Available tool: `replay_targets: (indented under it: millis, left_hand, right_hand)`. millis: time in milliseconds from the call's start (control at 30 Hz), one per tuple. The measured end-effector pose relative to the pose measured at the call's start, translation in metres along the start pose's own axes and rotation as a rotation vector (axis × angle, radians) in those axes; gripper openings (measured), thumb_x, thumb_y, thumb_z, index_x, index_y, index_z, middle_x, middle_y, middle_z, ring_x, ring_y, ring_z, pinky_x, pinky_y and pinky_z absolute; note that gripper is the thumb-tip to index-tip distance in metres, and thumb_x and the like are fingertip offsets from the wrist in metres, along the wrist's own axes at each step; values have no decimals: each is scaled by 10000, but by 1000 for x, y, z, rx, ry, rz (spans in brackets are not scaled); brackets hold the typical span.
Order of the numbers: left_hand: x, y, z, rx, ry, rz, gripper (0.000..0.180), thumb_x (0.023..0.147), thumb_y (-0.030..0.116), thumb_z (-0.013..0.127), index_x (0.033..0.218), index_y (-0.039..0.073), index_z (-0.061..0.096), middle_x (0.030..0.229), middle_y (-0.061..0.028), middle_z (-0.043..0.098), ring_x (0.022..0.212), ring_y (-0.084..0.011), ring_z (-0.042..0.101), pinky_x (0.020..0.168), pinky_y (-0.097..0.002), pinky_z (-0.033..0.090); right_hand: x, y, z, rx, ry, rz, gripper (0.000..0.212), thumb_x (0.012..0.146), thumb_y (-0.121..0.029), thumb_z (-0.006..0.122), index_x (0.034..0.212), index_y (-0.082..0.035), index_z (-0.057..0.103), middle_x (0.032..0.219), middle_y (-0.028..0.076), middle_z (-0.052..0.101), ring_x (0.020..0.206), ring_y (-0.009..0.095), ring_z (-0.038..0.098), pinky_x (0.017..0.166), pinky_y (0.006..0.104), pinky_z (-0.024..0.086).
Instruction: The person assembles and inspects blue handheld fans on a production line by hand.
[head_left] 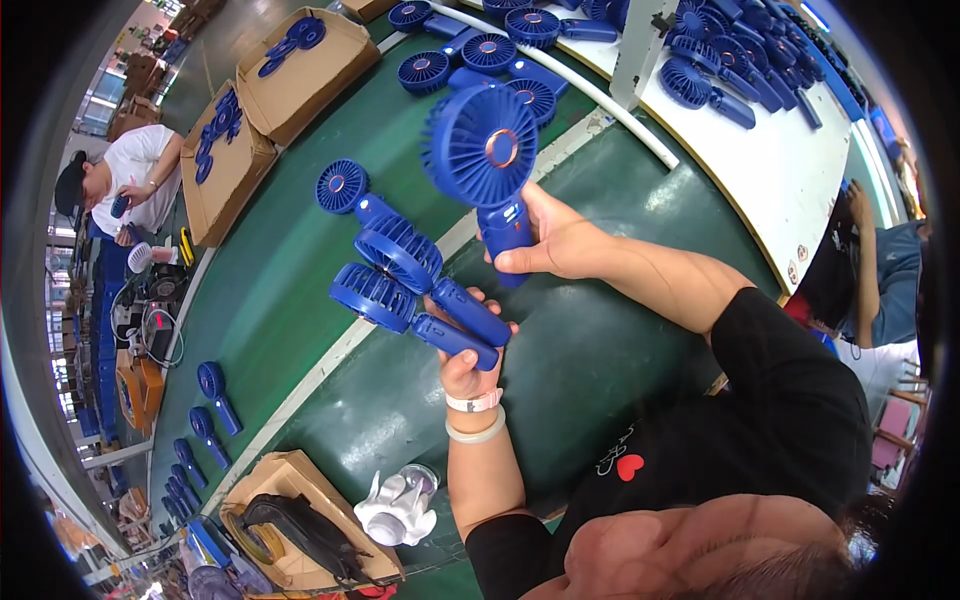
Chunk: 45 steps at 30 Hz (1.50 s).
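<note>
My right hand (562, 238) is closed around the handle of a blue handheld fan (482, 145), holding it up with its round grille on top. A small lit display shows on that handle. Lower and to the left, my left hand (468, 378) grips two more blue handheld fans (455, 338) side by side by their handles. Their round heads point to the upper left, over the green belt. Just beyond them another blue fan (342, 186) lies on the belt, its handle partly covered by the held ones.
Several fans lie farther up the green belt (270, 330), others at its lower left. More are piled on a white table (770, 170) at the upper right. Cardboard boxes (300, 90) stand across the belt near a co-worker (140, 180). An open carton (300, 570) and white cup-like wrapping (395, 510) sit near my left arm.
</note>
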<state>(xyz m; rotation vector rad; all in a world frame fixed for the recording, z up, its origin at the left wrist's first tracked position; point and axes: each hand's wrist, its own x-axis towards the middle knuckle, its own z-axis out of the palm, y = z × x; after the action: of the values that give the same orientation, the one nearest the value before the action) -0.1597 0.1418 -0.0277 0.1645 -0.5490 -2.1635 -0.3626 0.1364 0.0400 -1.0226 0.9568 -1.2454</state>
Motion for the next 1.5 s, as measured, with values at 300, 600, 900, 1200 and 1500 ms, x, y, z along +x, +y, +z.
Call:
replay_targets:
  millis: [300, 600, 900, 1200, 1500]
  left_hand:
    - [-1, -3, 0, 47, 31, 13, 814, 656, 94, 662, 1356, 256, 280, 1206, -135, 421, 1077, -310, 492, 827, -497, 511]
    - [0, -4, -1, 83, 37, 23, 806, 662, 90, 661, 1358, 230, 279, 1217, -144, 418, 1089, -311, 502, 825, -506, 514]
    - [-1, -3, 4, 126, 84, 18, 783, 678, 71, 660, 1350, 230, 292, 1223, -135, 428, 1122, -303, 487, 845, -521, 498]
    - [1, -7, 6, 275, 203, 29, 735, 661, 47, 700, 1296, 126, 339, 1292, -110, 410, 1211, -312, 409, 931, -566, 414]
    - [3, -26, 5, 1418, 48, 145, 760, 623, 18, 756, 1247, -28, 324, 1116, -141, 519, 984, -216, 543, 863, -330, 443]
  right_hand:
    - [8, 40, -9, 220, -45, 14, 491, 845, -105, 600, 1268, -27, 362, 1142, 122, 552, 1002, 192, 571, 904, 332, 433]
    - [11, 46, -13, 168, -37, 34, 465, 802, -10, 594, 1232, -20, 416, 1106, 99, 574, 989, 179, 577, 912, 326, 429]
    - [12, 46, -15, 208, -40, 55, 426, 792, -7, 603, 1193, -9, 460, 1078, 100, 591, 988, 181, 583, 903, 323, 439]
    - [15, 59, -12, 356, -3, 155, 446, 828, -59, 595, 1232, 9, 421, 1097, 112, 579, 961, 176, 592, 860, 313, 464]
    - [-16, 52, 14, 122, -341, 51, 737, 658, -127, 786, 1260, 1, 381, 1192, 95, 512, 1067, 157, 489, 954, 329, 397]
